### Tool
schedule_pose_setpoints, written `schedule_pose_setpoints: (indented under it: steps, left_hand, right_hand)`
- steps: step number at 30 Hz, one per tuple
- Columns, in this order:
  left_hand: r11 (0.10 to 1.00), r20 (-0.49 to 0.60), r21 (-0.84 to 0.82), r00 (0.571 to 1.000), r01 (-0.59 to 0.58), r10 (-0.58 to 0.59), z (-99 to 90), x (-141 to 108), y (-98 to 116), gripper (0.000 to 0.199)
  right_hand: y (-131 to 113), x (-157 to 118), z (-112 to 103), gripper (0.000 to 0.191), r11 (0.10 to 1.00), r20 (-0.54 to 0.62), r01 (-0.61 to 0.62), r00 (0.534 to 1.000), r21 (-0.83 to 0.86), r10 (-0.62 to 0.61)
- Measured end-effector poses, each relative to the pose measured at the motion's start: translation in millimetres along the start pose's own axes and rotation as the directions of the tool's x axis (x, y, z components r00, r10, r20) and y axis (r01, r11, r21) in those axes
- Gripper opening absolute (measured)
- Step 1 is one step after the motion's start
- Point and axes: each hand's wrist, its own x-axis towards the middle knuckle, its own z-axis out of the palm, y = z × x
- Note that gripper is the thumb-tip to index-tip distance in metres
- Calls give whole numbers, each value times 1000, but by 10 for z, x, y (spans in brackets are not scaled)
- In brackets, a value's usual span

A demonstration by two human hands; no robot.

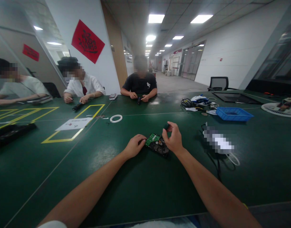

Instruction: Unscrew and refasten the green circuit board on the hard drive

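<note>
A hard drive lies on the green table in front of me, with its green circuit board facing up. At its left edge, my left hand grips the drive with curled fingers; part of the grip is hidden. Over the drive's right side, my right hand is closed around the dark handle of a screwdriver. The screwdriver's thin shaft slants down to the board. Its tip is too small to make out clearly.
A white ring and a paper sheet lie to the left. To the right are a blue tray, a blurred white item with cables and a pile of cables. Several people sit across the table.
</note>
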Motion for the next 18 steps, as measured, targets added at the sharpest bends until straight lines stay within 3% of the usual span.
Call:
schedule_pose_setpoints:
  steps: [18]
  left_hand:
    - [1000, 5, -14, 1000, -19, 19, 6, 1, -30, 25]
  right_hand:
    - [11, -2, 50, 47, 998, -26, 12, 1000, 59, -11]
